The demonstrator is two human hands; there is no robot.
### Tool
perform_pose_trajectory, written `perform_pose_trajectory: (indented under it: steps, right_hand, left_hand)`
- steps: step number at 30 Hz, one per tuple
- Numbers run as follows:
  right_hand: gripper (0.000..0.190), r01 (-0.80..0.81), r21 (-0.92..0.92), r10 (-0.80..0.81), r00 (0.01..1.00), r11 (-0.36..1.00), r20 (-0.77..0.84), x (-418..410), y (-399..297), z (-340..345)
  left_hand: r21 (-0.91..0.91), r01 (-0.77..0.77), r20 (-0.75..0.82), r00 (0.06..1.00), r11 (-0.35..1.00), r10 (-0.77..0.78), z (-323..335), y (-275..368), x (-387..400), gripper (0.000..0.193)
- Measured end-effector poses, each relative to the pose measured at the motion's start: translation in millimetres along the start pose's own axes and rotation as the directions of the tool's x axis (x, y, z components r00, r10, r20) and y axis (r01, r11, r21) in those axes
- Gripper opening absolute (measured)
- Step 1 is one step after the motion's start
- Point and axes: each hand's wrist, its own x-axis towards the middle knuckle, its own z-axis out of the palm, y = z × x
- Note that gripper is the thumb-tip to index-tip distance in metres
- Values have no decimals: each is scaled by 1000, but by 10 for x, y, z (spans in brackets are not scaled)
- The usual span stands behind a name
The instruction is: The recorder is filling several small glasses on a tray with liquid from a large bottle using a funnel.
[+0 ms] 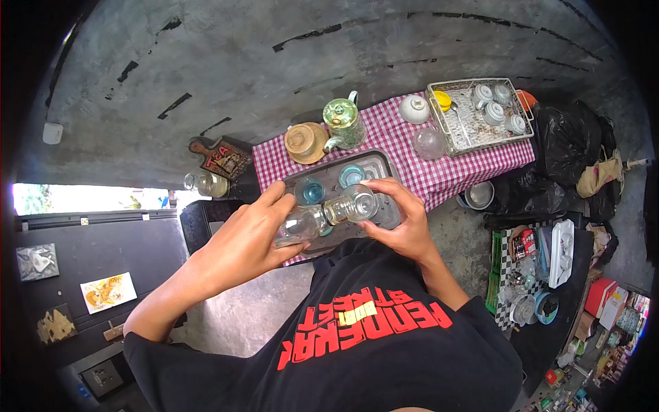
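Observation:
My left hand [257, 226] grips a clear glass bottle [301, 224] tilted on its side above a dark tray [388, 208]. With its thumb and fingers, my right hand [401, 213] holds a clear glass piece [360, 203], perhaps a small jar or cup, against the bottle's neck end. Whether the two are joined, I cannot tell. On the tray stand blue-tinted drinking glasses [310, 190], one of them [352, 176] just beyond the glass piece. Another bluish glass is mostly hidden under the bottle.
A green patterned teapot [344, 121], a lidded cup on a wooden saucer [305, 141], a white bowl [414, 109] and an upturned clear glass bowl [429, 144] stand on a checked cloth [479, 159]. Cups and a spoon lie in a wicker tray [507, 141]. Black bags [561, 139] sit at right.

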Motion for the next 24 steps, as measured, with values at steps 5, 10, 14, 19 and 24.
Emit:
perform_pose_trajectory:
  steps: [5,10,14,19,24]
  right_hand:
    - [58,5,-19,-5,1000,1000,8,-7,5,-2]
    - [59,-14,4,14,1000,1000,-1,-32,22,8]
    - [59,-11,-19,11,1000,1000,11,-36,13,-2]
    - [59,-46,18,46,999,999,10,-48,25,14]
    - [54,0,2,0,1000,1000,-1,-37,6,13]
  left_hand:
    - [28,-18,27,999,999,17,-9,-21,10,41]
    - [56,-64,24,998,996,63,3,-19,4,44]
    - [10,23,42,999,1000,-23,-12,22,11,40]
    - [19,16,49,999,1000,-17,-7,20,14,41]
    - [78,-58,48,997,995,55,-3,-6,10,42]
